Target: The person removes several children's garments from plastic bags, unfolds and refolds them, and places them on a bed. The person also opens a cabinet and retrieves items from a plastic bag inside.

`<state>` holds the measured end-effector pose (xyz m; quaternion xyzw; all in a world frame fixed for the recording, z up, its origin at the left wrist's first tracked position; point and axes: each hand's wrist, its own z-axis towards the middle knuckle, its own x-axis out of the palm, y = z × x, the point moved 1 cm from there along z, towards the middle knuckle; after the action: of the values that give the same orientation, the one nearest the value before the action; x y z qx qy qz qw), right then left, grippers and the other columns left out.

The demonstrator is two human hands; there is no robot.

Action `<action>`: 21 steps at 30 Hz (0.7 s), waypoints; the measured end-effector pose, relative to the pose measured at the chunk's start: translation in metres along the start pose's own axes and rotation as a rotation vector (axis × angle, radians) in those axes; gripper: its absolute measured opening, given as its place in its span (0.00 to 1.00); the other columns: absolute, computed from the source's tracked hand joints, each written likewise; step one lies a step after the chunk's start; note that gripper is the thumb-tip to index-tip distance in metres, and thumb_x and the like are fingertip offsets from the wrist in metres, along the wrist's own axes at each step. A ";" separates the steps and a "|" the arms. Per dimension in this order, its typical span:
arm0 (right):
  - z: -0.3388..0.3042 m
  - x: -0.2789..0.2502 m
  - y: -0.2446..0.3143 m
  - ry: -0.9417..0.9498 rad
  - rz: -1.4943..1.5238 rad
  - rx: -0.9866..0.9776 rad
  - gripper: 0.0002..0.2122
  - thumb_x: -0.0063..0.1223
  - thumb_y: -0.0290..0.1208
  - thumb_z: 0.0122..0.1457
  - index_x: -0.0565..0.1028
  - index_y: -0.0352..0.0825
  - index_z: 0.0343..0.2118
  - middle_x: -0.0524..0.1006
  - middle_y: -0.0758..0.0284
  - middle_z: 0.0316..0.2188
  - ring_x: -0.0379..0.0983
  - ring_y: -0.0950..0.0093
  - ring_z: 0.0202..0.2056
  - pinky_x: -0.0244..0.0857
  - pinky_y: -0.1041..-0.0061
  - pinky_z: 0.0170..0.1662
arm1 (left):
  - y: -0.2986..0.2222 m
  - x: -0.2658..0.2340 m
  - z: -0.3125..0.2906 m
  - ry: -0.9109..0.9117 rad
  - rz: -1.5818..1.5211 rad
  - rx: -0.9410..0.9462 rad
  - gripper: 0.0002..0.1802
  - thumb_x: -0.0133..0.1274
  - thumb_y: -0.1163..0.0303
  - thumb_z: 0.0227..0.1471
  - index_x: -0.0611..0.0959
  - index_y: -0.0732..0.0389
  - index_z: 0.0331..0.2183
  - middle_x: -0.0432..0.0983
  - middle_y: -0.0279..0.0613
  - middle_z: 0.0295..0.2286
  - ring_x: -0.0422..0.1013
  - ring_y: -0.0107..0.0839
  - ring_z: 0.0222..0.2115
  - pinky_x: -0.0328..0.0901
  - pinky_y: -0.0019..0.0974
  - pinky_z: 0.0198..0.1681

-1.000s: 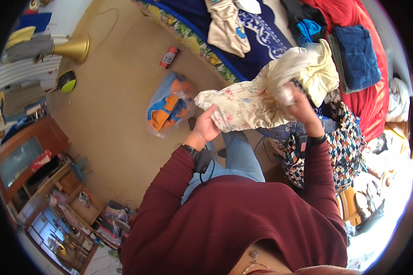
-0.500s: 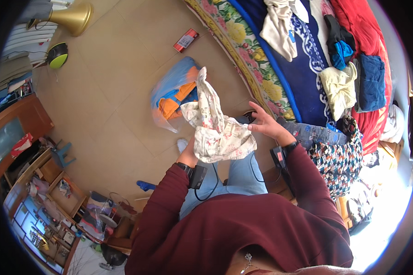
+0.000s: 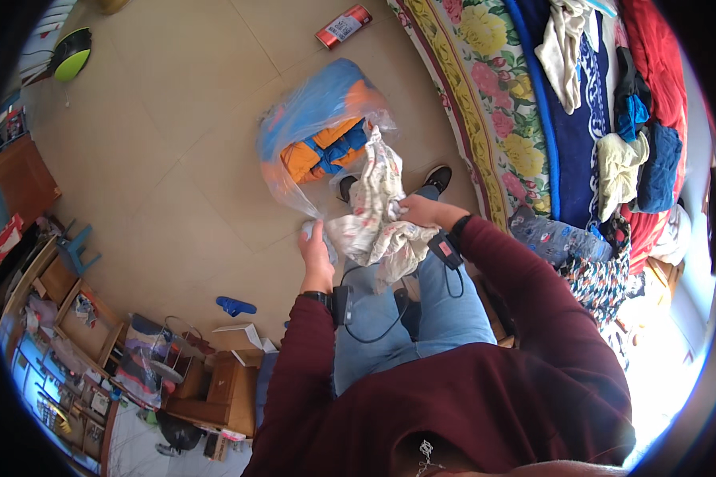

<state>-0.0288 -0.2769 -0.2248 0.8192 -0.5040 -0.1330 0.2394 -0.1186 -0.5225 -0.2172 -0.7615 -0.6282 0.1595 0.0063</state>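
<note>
A crumpled white garment with a pink floral print point(image 3: 378, 187) hangs in front of my knees, and its kind is unclear from the folds. My right hand point(image 3: 423, 211) is closed around its right side. The garment's far end reaches the mouth of a clear plastic bag point(image 3: 282, 179) on the floor, which has orange and blue padded clothing point(image 3: 326, 147) inside. To the left of the garment, my left hand point(image 3: 317, 253) has its fingers closed on the near rim of the bag, where the plastic is pulled toward me.
A bed with a flowered edge point(image 3: 497, 103) runs along the right, bearing folded clothes, including a pale yellow piece point(image 3: 619, 171) and dark blue jeans point(image 3: 660, 171). A red box point(image 3: 344, 26) lies beyond the bag. A blue slipper point(image 3: 236, 306) and a small blue stool point(image 3: 75, 248) are at left.
My right hand, open beside the floral garment before, now grips it. My left hand has moved out from the garment to the bag's rim. The garment has come closer to the bag's mouth.
</note>
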 end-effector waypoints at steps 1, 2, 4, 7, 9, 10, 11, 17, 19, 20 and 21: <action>0.013 -0.002 0.004 0.048 -0.193 -0.004 0.21 0.53 0.39 0.46 0.70 0.34 0.43 0.75 0.58 0.34 0.71 0.68 0.37 0.62 0.71 0.41 | 0.007 -0.009 0.015 -0.026 0.020 -0.146 0.48 0.58 0.54 0.39 0.51 0.65 0.53 0.60 0.47 0.46 0.64 0.35 0.41 0.62 0.37 0.40; 0.022 -0.004 0.007 0.056 -0.135 0.005 0.23 0.53 0.40 0.45 0.70 0.33 0.43 0.74 0.56 0.35 0.70 0.65 0.38 0.61 0.71 0.42 | 0.010 -0.008 0.034 0.197 -0.179 -0.245 0.52 0.59 0.52 0.37 0.49 0.65 0.54 0.55 0.46 0.49 0.62 0.36 0.43 0.62 0.42 0.41; 0.046 -0.012 0.018 0.038 -0.095 0.003 0.25 0.52 0.41 0.43 0.69 0.33 0.45 0.73 0.54 0.38 0.69 0.61 0.40 0.61 0.71 0.43 | 0.012 0.004 0.069 0.182 -0.217 -0.261 0.41 0.58 0.55 0.40 0.58 0.66 0.49 0.63 0.46 0.42 0.66 0.36 0.37 0.63 0.40 0.39; 0.078 -0.027 0.031 -0.029 -0.222 -0.001 0.25 0.50 0.40 0.44 0.68 0.33 0.46 0.70 0.53 0.42 0.66 0.59 0.45 0.59 0.70 0.47 | -0.004 0.006 0.092 0.050 -0.245 -0.080 0.24 0.54 0.59 0.44 0.69 0.67 0.38 0.70 0.42 0.29 0.68 0.33 0.30 0.63 0.37 0.35; 0.099 -0.043 0.035 -0.106 -0.257 0.026 0.23 0.49 0.39 0.46 0.69 0.33 0.45 0.72 0.53 0.40 0.67 0.58 0.44 0.60 0.69 0.46 | -0.021 0.006 0.079 0.018 -0.266 0.186 0.15 0.51 0.63 0.47 0.72 0.66 0.32 0.70 0.39 0.23 0.68 0.31 0.27 0.63 0.34 0.32; 0.104 -0.052 0.034 -0.230 -0.180 0.036 0.21 0.48 0.38 0.46 0.70 0.32 0.43 0.73 0.54 0.38 0.68 0.58 0.42 0.61 0.68 0.45 | -0.027 0.006 0.062 0.068 -0.283 0.362 0.12 0.49 0.65 0.48 0.73 0.65 0.30 0.69 0.37 0.21 0.68 0.29 0.25 0.62 0.33 0.30; 0.109 -0.062 0.034 -0.365 -0.116 0.040 0.20 0.47 0.37 0.47 0.71 0.32 0.42 0.74 0.54 0.36 0.70 0.57 0.40 0.63 0.67 0.43 | -0.036 0.004 0.042 0.121 -0.285 0.548 0.10 0.47 0.67 0.49 0.74 0.65 0.28 0.68 0.35 0.19 0.68 0.28 0.24 0.61 0.32 0.28; 0.123 -0.044 0.073 -0.108 1.100 -0.165 0.16 0.48 0.34 0.54 0.68 0.31 0.44 0.74 0.65 0.35 0.71 0.74 0.34 0.68 0.75 0.33 | -0.084 0.022 -0.064 0.662 -0.114 0.535 0.22 0.44 0.69 0.51 0.64 0.67 0.48 0.69 0.37 0.22 0.68 0.28 0.24 0.57 0.37 0.47; 0.128 -0.032 0.101 0.038 0.682 -0.319 0.21 0.44 0.41 0.54 0.67 0.32 0.46 0.70 0.63 0.42 0.65 0.71 0.44 0.59 0.74 0.47 | -0.105 0.036 -0.062 0.716 -0.163 0.554 0.28 0.43 0.66 0.51 0.59 0.67 0.52 0.70 0.38 0.23 0.68 0.28 0.27 0.58 0.38 0.46; 0.124 -0.029 0.106 0.105 0.369 -0.285 0.26 0.43 0.48 0.52 0.65 0.32 0.49 0.67 0.60 0.48 0.61 0.67 0.50 0.53 0.72 0.52 | -0.114 0.039 -0.058 0.727 -0.281 0.513 0.27 0.43 0.65 0.51 0.59 0.64 0.52 0.69 0.38 0.24 0.67 0.28 0.28 0.57 0.40 0.46; 0.121 -0.034 0.110 0.071 0.228 -0.209 0.27 0.44 0.47 0.52 0.64 0.32 0.50 0.67 0.58 0.48 0.62 0.66 0.49 0.54 0.72 0.51 | -0.122 0.038 -0.052 0.742 -0.384 0.472 0.27 0.42 0.63 0.52 0.59 0.62 0.52 0.69 0.38 0.24 0.66 0.28 0.30 0.56 0.41 0.47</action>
<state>-0.1837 -0.3197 -0.2706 0.7314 -0.5685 -0.1276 0.3545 -0.2161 -0.4500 -0.1509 -0.6149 -0.6596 0.0111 0.4321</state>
